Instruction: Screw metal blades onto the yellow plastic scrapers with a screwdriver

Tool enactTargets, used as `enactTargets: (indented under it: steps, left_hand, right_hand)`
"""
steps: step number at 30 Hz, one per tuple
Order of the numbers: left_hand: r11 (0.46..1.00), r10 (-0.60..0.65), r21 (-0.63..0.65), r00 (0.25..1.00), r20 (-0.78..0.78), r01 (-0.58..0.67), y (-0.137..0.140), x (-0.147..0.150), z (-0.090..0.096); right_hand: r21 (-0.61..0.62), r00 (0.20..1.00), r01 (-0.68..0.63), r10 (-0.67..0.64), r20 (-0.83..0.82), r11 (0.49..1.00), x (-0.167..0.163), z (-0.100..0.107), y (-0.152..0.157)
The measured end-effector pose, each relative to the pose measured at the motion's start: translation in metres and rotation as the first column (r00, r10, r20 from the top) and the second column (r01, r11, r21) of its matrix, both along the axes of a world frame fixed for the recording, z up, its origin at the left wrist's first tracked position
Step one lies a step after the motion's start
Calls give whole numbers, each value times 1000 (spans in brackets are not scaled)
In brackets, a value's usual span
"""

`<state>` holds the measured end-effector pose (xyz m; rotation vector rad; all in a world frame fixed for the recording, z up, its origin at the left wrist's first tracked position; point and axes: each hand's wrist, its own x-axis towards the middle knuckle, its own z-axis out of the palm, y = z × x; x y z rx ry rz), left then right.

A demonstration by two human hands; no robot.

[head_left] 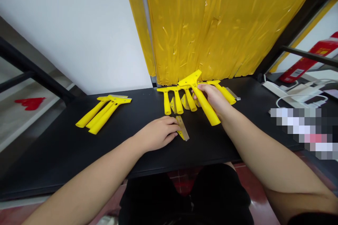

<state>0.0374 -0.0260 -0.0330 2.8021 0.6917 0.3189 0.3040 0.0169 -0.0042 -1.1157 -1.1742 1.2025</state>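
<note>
In my right hand [212, 96] is a yellow scraper handle [207, 109], its wide head pointing up and away, its hollow end toward me. The fingers close around it just below the head. My left hand [160, 132] rests low over the black table, fingers curled on a scraper blade piece [184, 128] with a metal strip and a yellow edge. Behind my hands stands a row of yellow scraper handles [167, 102], with more blade pieces [173, 104] tucked between them. Another handle [224, 92] lies to the right, beside a further metal blade piece [231, 92].
Several assembled-looking yellow scrapers [105, 112] lie in a pile on the left of the black table [132, 112]. At the right are a white power strip [282, 93] with cables and a red package [311, 58]. Yellow plastic sheeting [211, 24] covers the back.
</note>
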Motion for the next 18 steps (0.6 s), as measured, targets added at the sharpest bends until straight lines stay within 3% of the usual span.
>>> enactTargets:
  steps: [11, 18]
  left_hand:
    - [998, -52, 37, 998, 25, 51, -1, 3, -1]
    - [999, -22, 45, 1000, -8, 23, -3, -8, 0]
  right_hand:
    - [-87, 996, 32, -40, -85, 996, 3, -1, 6]
    - [-125, 994, 51, -63, -91, 991, 8, -1, 10]
